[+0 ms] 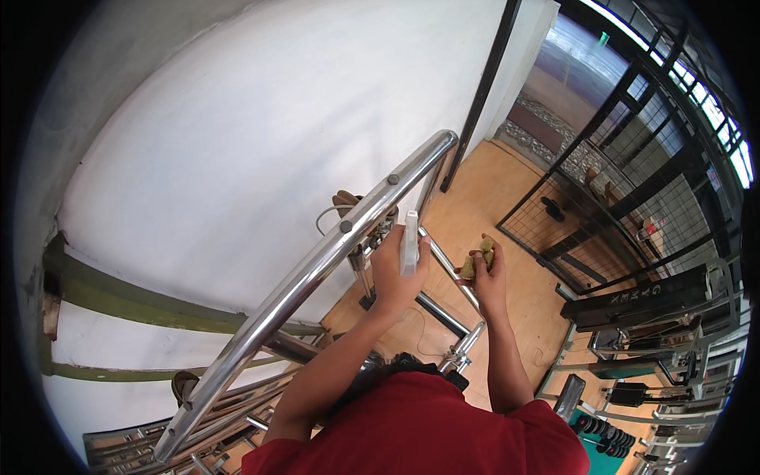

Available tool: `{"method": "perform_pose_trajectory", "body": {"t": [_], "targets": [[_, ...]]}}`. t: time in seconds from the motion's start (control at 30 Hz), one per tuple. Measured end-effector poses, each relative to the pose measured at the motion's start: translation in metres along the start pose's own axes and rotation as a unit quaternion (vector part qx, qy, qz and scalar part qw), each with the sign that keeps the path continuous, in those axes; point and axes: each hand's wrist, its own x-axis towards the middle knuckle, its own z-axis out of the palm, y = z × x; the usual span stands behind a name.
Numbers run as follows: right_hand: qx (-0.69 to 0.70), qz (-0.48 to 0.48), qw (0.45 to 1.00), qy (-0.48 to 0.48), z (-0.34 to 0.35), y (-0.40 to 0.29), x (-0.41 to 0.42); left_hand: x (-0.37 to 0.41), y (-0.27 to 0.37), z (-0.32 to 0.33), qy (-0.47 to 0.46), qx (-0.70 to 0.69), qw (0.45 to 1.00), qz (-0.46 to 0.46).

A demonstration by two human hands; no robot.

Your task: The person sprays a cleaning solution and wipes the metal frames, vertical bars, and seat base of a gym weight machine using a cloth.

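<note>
My left hand (395, 279) grips a slim translucent white plastic container (409, 252), held upright; its contents cannot be made out. Just left of that hand, a thick chrome tube (309, 269) with bolts along it slants across the view, part of a gym machine's frame. My right hand (490, 284) is closed around a crumpled yellow-green sponge or cloth (469, 268), which pokes out between the fingers. Both hands are raised above the machine's lower chrome bars (446, 261), apart from each other.
A white wall (267, 130) rises beyond the tube. At right stand a black mesh gate (570, 225) and gym machines (641, 303), one bearing writing. Several dumbbells (605, 433) sit at lower right. A thin cable (423, 341) lies on the wood-coloured floor (469, 196).
</note>
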Motion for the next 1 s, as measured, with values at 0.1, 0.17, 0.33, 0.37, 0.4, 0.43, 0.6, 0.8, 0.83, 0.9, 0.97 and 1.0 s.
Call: {"method": "perform_pose_trajectory", "body": {"t": [0.1, 0.17, 0.33, 0.37, 0.4, 0.43, 0.6, 0.8, 0.83, 0.9, 0.97, 1.0], "targets": [[-0.052, -0.006, 0.999, -0.005, 0.000, -0.005, 0.005, 0.016, -0.002, 0.008, -0.009, 0.022, 1.000, -0.010], [-0.082, -0.012, 0.997, 0.000, -0.007, 0.000, 0.006, 0.024, -0.008, 0.018, -0.008, 0.028, 0.999, -0.013], [-0.066, -0.002, 0.997, 0.035, -0.025, 0.016, 0.015, 0.032, -0.010, 0.032, -0.029, 0.046, 0.998, -0.041], [-0.059, 0.003, 0.997, 0.042, -0.027, 0.018, 0.016, 0.033, -0.012, 0.034, -0.043, 0.057, 0.997, -0.032], [-0.053, 0.007, 0.998, 0.043, -0.026, 0.015, 0.018, 0.035, -0.015, 0.035, -0.056, 0.067, 0.996, -0.024], [-0.052, 0.003, 0.998, 0.039, -0.024, 0.012, 0.018, 0.036, -0.018, 0.037, -0.068, 0.078, 0.994, -0.016], [-0.068, -0.023, 0.997, 0.032, -0.022, 0.012, 0.029, 0.041, -0.020, 0.043, -0.039, 0.055, 0.998, -0.020], [-0.073, -0.101, 0.992, 0.019, -0.020, 0.025, 0.068, 0.030, -0.029, 0.024, -0.037, 0.087, 0.995, -0.011], [-0.081, -0.144, 0.986, 0.031, -0.011, 0.017, 0.076, 0.026, -0.029, 0.019, -0.031, 0.097, 0.995, 0.005], [-0.095, -0.230, 0.967, 0.054, 0.018, -0.007, 0.097, 0.018, -0.023, 0.007, -0.038, 0.102, 0.993, -0.034], [-0.051, -0.334, 0.939, 0.066, 0.054, -0.027, 0.134, 0.015, -0.025, -0.003, -0.044, 0.098, 0.993, -0.054], [-0.032, -0.366, 0.928, 0.059, 0.072, -0.036, 0.152, 0.013, -0.027, -0.007, -0.051, 0.089, 0.993, -0.054]]}}
